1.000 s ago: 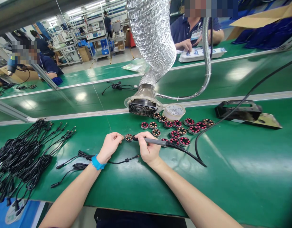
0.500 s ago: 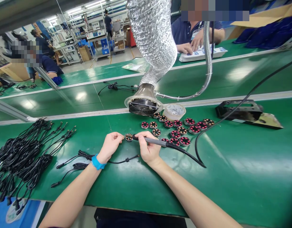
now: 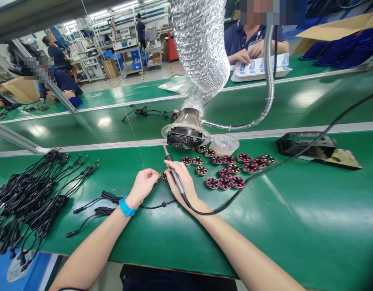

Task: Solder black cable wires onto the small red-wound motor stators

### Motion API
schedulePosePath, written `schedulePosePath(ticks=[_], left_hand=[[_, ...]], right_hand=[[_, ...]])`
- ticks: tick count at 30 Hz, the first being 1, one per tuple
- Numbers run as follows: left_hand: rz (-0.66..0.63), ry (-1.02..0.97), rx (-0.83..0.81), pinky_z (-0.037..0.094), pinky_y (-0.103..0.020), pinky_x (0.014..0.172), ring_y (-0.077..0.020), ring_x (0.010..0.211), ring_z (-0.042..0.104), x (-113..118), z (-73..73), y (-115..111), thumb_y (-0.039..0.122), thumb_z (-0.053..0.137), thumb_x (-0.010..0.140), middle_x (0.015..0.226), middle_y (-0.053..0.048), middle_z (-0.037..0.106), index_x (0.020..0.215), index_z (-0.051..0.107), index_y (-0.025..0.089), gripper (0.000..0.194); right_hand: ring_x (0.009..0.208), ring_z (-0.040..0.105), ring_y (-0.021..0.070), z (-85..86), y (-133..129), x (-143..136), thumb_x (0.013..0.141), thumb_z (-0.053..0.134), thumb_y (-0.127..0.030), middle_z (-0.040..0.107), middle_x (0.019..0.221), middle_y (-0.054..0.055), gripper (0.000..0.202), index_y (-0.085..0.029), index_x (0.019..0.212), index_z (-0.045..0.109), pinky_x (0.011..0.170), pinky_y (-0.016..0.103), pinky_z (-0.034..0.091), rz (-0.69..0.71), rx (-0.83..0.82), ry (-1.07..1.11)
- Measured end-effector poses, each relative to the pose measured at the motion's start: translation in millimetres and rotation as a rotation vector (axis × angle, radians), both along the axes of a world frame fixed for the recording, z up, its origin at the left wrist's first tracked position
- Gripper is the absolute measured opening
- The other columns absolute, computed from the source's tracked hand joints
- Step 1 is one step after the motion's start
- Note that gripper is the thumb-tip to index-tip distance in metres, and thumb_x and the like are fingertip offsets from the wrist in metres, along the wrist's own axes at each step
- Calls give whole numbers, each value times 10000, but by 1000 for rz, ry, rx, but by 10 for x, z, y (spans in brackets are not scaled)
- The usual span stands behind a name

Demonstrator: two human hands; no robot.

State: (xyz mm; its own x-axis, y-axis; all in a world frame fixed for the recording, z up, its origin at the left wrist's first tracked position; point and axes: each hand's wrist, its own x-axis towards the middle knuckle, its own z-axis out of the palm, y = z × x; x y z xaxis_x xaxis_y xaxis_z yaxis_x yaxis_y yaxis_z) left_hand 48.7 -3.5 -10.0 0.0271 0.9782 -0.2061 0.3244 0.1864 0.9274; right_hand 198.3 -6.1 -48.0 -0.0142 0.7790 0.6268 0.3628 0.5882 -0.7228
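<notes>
My left hand [image 3: 144, 184], with a blue band at the wrist, pinches the thin end of a black cable at the left side of a small round part [image 3: 164, 176]. My right hand [image 3: 182, 180] is closed round a soldering iron [image 3: 176, 180], whose tip points up and away, above the green table. Its fingertips are beside the round part and partly hide it. Below the fan [image 3: 185, 138] of the silver duct, several round parts with red or copper-coloured segments [image 3: 224, 184] lie right of my right hand.
Tangled black cables [image 3: 25, 194] cover the table's left side, with two coiled cables [image 3: 106, 211] nearer my left forearm. A clear round tub [image 3: 224, 144] stands behind the round parts. A black metal stand [image 3: 316, 149] is at right. Across the bench, a person's hands rest on a white tray [image 3: 261, 68].
My right hand has tilted the soldering iron from nearly level to upright, with its tip now away from the round part. My left hand has barely moved. The view has shifted slightly.
</notes>
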Motion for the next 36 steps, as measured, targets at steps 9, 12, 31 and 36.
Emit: schedulePosePath(ticks=[9,12,31,36], left_hand=[[-28,28,91,333,-234,564,-105,569,443,-21,-70,1,315,556,751,645,14,560,703,596,154,173],[-46,68,138,361,-238,582,-122,602,488,-24,-94,-7,333,557,778,664,0,589,725,606,154,193],[-196,-21,-8,329,-236,526,-101,525,427,-99,16,2,448,577,834,578,33,488,756,577,153,306],[-148,-86,-63,249,-236,495,-85,496,348,-83,4,10,447,600,796,542,56,437,734,559,156,300]], right_hand=[[896,659,143,-24,-14,-21,933,496,-78,523,1099,59,461,-297,1339,507,863,304,574,103,8,-15],[907,658,146,-29,-18,-19,940,483,-79,518,1104,58,473,-308,1354,494,869,310,573,116,20,-50],[848,647,150,-80,-44,-24,928,492,-88,550,1035,58,398,-273,1276,548,786,273,567,62,44,-77],[917,655,179,-72,-64,-16,932,476,-97,569,1085,81,407,-264,1296,550,823,311,573,92,38,-160]])
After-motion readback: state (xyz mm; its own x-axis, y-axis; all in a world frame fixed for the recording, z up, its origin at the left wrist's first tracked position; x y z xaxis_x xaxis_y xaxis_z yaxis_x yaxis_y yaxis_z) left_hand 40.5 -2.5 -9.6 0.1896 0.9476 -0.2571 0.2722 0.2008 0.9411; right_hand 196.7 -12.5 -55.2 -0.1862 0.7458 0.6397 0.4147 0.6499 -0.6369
